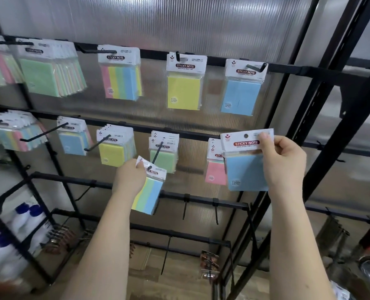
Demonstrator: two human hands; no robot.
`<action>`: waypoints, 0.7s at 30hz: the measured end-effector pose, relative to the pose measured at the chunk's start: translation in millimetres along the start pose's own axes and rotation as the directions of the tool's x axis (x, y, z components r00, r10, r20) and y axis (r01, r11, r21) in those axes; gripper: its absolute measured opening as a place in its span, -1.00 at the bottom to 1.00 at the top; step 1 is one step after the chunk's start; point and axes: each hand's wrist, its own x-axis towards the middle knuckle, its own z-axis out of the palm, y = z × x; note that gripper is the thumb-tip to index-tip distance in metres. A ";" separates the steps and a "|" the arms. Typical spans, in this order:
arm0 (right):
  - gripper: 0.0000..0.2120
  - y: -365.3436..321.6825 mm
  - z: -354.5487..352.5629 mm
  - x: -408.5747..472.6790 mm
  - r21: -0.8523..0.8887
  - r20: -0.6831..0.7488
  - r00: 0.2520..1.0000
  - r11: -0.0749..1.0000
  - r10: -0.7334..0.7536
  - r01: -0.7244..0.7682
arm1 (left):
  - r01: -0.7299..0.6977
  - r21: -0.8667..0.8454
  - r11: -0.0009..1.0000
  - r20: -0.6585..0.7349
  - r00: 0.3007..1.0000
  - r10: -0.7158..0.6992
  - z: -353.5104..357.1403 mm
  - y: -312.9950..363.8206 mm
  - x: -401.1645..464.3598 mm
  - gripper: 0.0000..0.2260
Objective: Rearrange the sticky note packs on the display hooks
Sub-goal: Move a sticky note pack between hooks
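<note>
My left hand (129,176) pinches the header of a striped yellow-green-blue sticky note pack (150,193), which sits at the tip of the hook (157,154) in front of the green packs (164,158). My right hand (281,161) grips the top right of a blue sticky note pack (245,169) held off any hook, in front of the pink packs (215,172) on the middle rail. On the top rail hang a multicolour pack (121,80), a yellow pack (184,89) and a blue pack (241,96).
More packs hang at the left on both rails: green (50,76), striped (17,135), blue (72,141), yellow (112,154). Bare black hooks (185,210) stick out of the lower rails. White bottles with blue caps (26,221) stand lower left. A black frame upright (322,105) runs at the right.
</note>
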 end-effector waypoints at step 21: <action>-0.93 -57.8 7.5 25.8 0.264 -0.091 0.980 0.945 -0.178 0.196 | -0.161 -0.026 0.987 -0.133 0.979 0.156 -45.6 67.5 6.4 -0.71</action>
